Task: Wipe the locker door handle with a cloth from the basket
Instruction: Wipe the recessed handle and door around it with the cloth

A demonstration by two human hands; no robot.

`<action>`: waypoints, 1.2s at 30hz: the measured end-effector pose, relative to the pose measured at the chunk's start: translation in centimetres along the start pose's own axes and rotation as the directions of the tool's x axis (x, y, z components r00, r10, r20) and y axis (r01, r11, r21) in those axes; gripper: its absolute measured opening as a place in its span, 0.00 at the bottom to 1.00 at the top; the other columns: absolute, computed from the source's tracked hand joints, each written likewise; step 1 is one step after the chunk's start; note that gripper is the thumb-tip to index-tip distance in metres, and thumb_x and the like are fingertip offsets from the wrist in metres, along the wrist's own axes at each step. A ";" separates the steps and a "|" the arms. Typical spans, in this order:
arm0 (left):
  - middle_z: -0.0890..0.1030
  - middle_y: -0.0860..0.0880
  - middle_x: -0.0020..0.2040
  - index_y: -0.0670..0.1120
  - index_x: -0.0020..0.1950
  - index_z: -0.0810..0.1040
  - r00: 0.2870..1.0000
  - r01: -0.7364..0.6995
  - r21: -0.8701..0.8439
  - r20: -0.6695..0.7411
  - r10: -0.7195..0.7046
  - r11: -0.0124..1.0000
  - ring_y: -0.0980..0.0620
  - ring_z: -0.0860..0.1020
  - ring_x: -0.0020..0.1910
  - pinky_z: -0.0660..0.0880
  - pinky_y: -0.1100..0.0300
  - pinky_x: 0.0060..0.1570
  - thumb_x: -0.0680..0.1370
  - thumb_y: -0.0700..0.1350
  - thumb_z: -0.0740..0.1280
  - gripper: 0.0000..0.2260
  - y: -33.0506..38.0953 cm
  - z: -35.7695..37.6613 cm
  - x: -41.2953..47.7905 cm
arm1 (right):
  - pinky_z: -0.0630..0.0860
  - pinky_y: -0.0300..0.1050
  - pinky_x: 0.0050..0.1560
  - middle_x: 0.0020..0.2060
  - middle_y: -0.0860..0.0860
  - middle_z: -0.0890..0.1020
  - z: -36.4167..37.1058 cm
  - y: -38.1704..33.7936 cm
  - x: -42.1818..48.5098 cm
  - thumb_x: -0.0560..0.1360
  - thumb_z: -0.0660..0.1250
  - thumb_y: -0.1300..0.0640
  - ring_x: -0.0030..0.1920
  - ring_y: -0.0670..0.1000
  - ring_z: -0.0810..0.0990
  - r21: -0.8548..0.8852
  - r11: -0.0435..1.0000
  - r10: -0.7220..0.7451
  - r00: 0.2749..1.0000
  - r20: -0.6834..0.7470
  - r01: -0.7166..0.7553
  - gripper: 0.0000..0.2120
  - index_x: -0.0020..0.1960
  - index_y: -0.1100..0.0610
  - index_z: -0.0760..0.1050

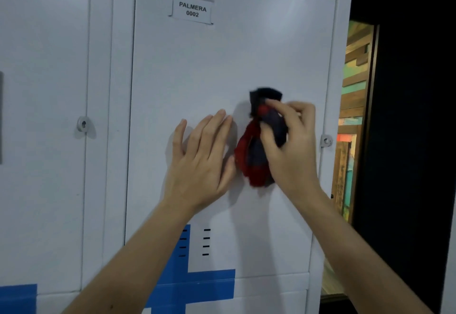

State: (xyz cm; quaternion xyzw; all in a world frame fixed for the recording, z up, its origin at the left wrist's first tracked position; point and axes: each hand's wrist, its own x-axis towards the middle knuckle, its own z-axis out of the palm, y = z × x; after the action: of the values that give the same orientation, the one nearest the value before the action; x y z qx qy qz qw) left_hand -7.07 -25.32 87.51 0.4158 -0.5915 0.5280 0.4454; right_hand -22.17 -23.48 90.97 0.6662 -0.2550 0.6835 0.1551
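Red-and-navy cloth (256, 155), gripped in the right hand (293, 141), may bunch and miss the hidden handle; flat, open left hand (199, 155) braces the locker door (197, 67).

A: Any text legible?
B: 1 label (192, 9), a white card in a holder, upper part of the locker door (246, 62). 2 lines, black capitals.
A: Wording?
B: Line 1: "PALMERA". Line 2: "0002". Centred, sharp enough to read.
A: Other marks?
B: Blue painted bars (197, 283) low on the locker front, crossing like a plus. Cannot tell the meaning.
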 end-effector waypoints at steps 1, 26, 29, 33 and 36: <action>0.68 0.43 0.71 0.40 0.72 0.63 1.000 0.003 -0.003 -0.005 -0.003 1.000 0.48 0.65 0.69 0.54 0.45 0.70 0.80 0.51 0.51 0.24 0.0 0.0 0.0 | 0.68 0.29 0.55 0.52 0.49 0.68 0.7 0.0 0.9 0.75 0.63 0.66 0.51 0.41 0.69 -0.057 0.997 -0.060 0.998 -0.010 0.059 0.14 0.60 0.63 0.74; 0.68 0.43 0.71 0.41 0.72 0.61 1.000 0.026 -0.079 -0.014 -0.027 0.996 0.48 0.64 0.69 0.47 0.47 0.72 0.75 0.43 0.53 0.25 -0.2 -0.1 -0.1 | 0.70 0.48 0.60 0.59 0.56 0.71 0.1 4.9 -7.8 0.82 0.51 0.60 0.54 0.56 0.71 -0.412 0.761 -0.459 0.865 0.203 0.501 0.14 0.63 0.62 0.70; 0.69 0.43 0.70 0.41 0.72 0.62 0.999 0.029 -0.066 -0.020 -0.030 0.997 0.48 0.64 0.69 0.48 0.47 0.71 0.76 0.44 0.54 0.24 -0.1 0.0 -0.2 | 0.69 0.47 0.60 0.58 0.55 0.71 -0.7 6.1 -7.3 0.83 0.49 0.59 0.54 0.56 0.71 -0.386 0.790 -0.457 0.877 0.147 0.477 0.14 0.62 0.61 0.70; 0.69 0.44 0.70 0.41 0.72 0.63 1.000 0.017 -0.050 -0.016 -0.018 0.999 0.48 0.65 0.68 0.48 0.47 0.72 0.76 0.46 0.55 0.24 0.0 0.1 -0.2 | 0.69 0.48 0.59 0.57 0.59 0.74 0.1 5.5 -3.0 0.82 0.50 0.62 0.55 0.57 0.70 -0.330 0.873 -0.386 0.922 -0.014 0.360 0.17 0.60 0.66 0.75; 0.70 0.43 0.70 0.41 0.72 0.63 1.000 0.010 -0.036 -0.014 -0.011 0.999 0.48 0.65 0.68 0.48 0.47 0.71 0.76 0.46 0.55 0.24 0.0 0.0 -0.1 | 0.66 0.39 0.60 0.53 0.63 0.78 1.0 4.1 1.4 0.76 0.55 0.65 0.55 0.55 0.69 -0.274 0.921 -0.314 0.944 -0.102 0.277 0.15 0.57 0.68 0.76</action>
State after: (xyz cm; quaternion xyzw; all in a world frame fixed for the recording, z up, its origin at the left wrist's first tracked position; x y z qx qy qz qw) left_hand -7.05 -25.35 87.40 0.4072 -0.5954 0.5180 0.4598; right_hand -23.68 -27.62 91.78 0.6201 -0.2256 0.6598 0.3594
